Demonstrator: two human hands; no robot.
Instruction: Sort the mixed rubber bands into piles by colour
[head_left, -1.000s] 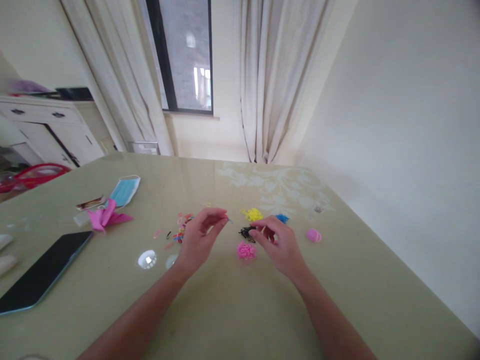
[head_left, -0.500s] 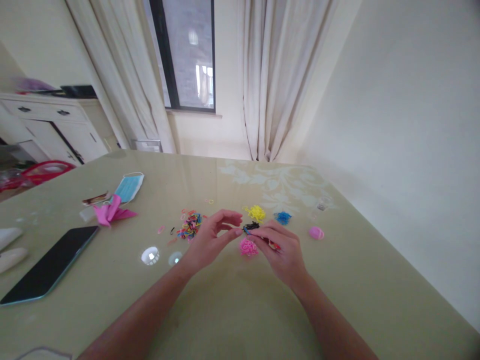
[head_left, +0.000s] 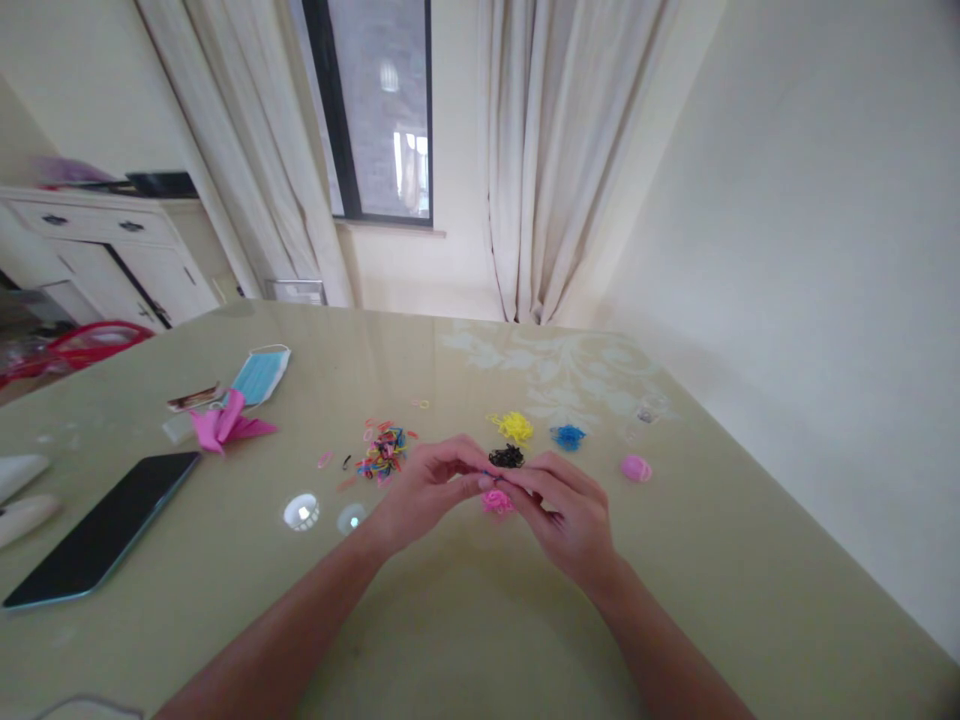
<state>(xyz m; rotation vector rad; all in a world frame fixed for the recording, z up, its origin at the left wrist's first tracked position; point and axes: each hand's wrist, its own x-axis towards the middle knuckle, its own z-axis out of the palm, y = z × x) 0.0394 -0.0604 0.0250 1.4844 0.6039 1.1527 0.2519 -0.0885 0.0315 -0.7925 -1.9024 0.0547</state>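
Note:
My left hand [head_left: 431,492] and my right hand [head_left: 564,508] meet above the table, thumbs and forefingers pinched together. Between their fingertips is a small rubber band [head_left: 491,475], dark blue as far as it shows. Just beyond the fingers lies a pile of black rubber bands [head_left: 507,456]. A pink pile [head_left: 496,502] shows partly below the fingertips. Farther off are a yellow pile [head_left: 514,427] and a blue pile [head_left: 568,437]. Left of my left hand sits a mixed-colour heap of rubber bands [head_left: 384,450], partly behind the hand.
On the left lie a dark tablet [head_left: 105,525], a pink folded paper crane [head_left: 229,428] and a blue face mask [head_left: 261,375]. A pink ball-like lump [head_left: 636,468] and a small clear object [head_left: 646,412] are on the right. The table [head_left: 480,640] meets a wall.
My left thumb and forefinger, apart before, have closed on the small band at my right fingertips. Both hands have come together slightly lower, uncovering more of the black pile.

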